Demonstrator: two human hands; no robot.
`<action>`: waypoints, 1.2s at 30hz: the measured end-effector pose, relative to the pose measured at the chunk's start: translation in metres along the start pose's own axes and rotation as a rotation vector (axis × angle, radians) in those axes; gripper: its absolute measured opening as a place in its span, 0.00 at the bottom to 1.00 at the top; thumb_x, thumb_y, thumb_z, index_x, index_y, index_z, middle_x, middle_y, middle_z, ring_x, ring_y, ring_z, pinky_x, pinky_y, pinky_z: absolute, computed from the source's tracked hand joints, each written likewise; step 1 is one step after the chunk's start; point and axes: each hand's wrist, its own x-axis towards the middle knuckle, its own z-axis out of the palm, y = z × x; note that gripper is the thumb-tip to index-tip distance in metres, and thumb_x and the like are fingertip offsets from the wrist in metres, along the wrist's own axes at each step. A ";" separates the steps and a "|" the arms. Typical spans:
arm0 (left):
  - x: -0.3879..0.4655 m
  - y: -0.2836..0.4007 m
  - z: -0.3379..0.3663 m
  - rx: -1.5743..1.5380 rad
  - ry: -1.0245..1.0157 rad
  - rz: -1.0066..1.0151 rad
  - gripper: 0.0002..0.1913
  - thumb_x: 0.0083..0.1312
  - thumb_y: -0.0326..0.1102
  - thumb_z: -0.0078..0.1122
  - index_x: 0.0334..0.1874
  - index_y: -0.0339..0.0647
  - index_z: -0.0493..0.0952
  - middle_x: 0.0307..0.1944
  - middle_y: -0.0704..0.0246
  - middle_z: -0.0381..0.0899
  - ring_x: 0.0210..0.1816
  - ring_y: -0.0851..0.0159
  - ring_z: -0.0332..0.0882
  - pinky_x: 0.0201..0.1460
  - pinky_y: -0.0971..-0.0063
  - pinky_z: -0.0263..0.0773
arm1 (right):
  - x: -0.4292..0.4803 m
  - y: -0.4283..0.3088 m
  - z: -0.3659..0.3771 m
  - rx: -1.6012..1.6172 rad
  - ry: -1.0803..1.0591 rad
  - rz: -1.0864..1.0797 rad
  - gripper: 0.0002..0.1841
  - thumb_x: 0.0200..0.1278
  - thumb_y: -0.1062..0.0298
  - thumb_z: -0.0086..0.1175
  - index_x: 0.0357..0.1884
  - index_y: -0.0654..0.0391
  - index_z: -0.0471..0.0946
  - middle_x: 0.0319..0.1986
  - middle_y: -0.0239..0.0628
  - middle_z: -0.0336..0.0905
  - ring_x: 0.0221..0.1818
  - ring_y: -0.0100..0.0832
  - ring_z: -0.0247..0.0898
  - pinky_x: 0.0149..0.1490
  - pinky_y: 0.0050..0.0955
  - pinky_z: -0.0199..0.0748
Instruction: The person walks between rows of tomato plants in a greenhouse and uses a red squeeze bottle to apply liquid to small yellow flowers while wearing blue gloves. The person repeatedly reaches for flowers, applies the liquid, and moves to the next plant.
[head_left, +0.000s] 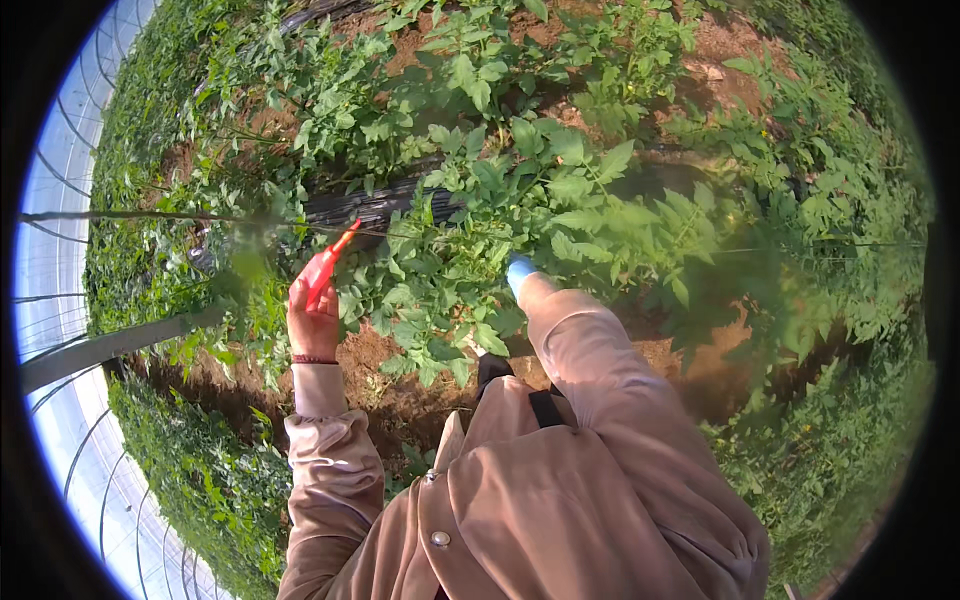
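Note:
My left hand is bare and wrapped around a red plastic squeeze bottle, whose narrow nozzle slants up and to the right. The bottle is held beside a leafy tomato plant, apart from most of its leaves. On the other side of that plant, my right hand wears a light blue glove and reaches in among the stems. Leaves cover its fingers, so what it touches or holds is hidden.
Black plastic mulch film runs along the row over brown soil. A thin dark cord crosses the left side at bottle height. Below it slants a grey beam. Greenhouse hoops curve at far left; dense tomato foliage fills the right.

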 end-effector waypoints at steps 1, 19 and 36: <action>0.027 -0.006 0.013 0.059 -0.021 0.016 0.15 0.61 0.33 0.55 0.48 0.37 0.69 0.43 0.61 0.76 0.39 0.63 0.77 0.38 0.75 0.78 | -0.004 0.002 0.001 0.038 -0.014 -0.015 0.12 0.60 0.58 0.43 0.30 0.52 0.75 0.24 0.35 0.74 0.26 0.33 0.68 0.34 0.33 0.68; 0.068 -0.126 0.090 0.570 -0.057 0.077 0.26 0.58 0.26 0.57 0.58 0.44 0.60 0.47 0.62 0.68 0.41 0.59 0.75 0.34 0.69 0.80 | 0.000 0.032 0.008 0.527 -0.209 -0.127 0.14 0.60 0.58 0.45 0.38 0.56 0.75 0.34 0.38 0.76 0.33 0.33 0.72 0.40 0.28 0.71; 0.065 -0.111 0.093 0.778 -0.146 0.251 0.27 0.59 0.30 0.57 0.61 0.42 0.58 0.48 0.64 0.67 0.42 0.66 0.72 0.36 0.77 0.77 | -0.001 0.027 0.007 -0.005 -0.321 -0.082 0.17 0.61 0.75 0.48 0.53 0.64 0.69 0.38 0.39 0.78 0.27 0.21 0.69 0.34 0.17 0.69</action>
